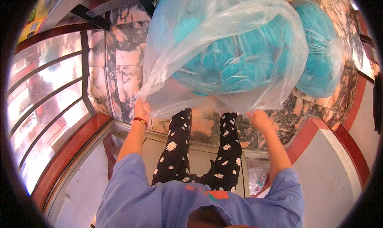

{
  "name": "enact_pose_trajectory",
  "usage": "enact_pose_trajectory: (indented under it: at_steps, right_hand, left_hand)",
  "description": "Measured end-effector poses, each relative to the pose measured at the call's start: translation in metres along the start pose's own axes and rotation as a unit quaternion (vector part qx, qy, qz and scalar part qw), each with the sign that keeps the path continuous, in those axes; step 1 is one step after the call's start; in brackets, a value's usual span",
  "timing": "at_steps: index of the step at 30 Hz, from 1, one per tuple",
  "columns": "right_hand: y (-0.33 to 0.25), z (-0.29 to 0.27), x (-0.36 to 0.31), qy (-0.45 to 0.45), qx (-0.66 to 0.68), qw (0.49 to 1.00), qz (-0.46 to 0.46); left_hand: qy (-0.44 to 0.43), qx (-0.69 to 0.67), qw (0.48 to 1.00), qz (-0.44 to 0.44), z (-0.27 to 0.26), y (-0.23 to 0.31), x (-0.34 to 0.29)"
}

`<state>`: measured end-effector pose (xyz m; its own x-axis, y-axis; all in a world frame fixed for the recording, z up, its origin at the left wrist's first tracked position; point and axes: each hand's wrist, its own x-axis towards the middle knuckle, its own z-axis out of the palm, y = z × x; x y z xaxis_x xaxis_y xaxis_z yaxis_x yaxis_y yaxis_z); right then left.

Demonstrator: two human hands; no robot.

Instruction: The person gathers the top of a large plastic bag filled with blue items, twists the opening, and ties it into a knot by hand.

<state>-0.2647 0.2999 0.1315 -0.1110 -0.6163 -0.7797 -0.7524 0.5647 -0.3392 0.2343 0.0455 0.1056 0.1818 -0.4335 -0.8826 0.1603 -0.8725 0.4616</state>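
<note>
A large clear plastic bag (275,12) spreads out in front of my legs, its mouth toward me. Inside it lies a bulky turquoise bundle (247,62), its contents too blurred to name. My left hand (142,110), with a red band at the wrist, is closed on the gathered left edge of the bag's mouth. Over on the right, my right hand (258,119) pinches the opposite edge. Between the two hands the film hangs loosely stretched, and the bundle sits apart from my fingers.
A second filled turquoise bag (319,48), closed, stands against the first one on the right. Patterned marble tiles (129,60) cover the floor. Dark metal bars (48,90) run along the left side, with a black-legged rack (95,16) at upper left. Red-edged white walls (327,152) rise at right.
</note>
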Motion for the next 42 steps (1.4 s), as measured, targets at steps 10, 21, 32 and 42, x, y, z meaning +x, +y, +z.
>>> enact_pose_trajectory:
  at_steps: [10,21,32,42]
  right_hand:
    - [-0.129,0.000,-0.238,-0.010,0.242,0.968,-0.069]
    - [-0.066,0.116,-0.302,-0.073,0.037,0.997,-0.013]
    - [0.118,-0.002,-0.224,0.325,0.317,0.809,0.375]
    - [-0.016,0.199,-0.167,0.009,0.902,0.327,0.281]
  left_hand:
    - [-0.054,0.444,0.888,0.106,0.027,0.223,-0.127]
    - [0.063,0.767,0.337,0.542,0.013,0.397,-0.054]
    - [-0.035,0.297,0.881,0.366,0.134,0.386,-0.122]
    - [-0.137,0.425,0.853,0.271,0.208,0.320,-0.176]
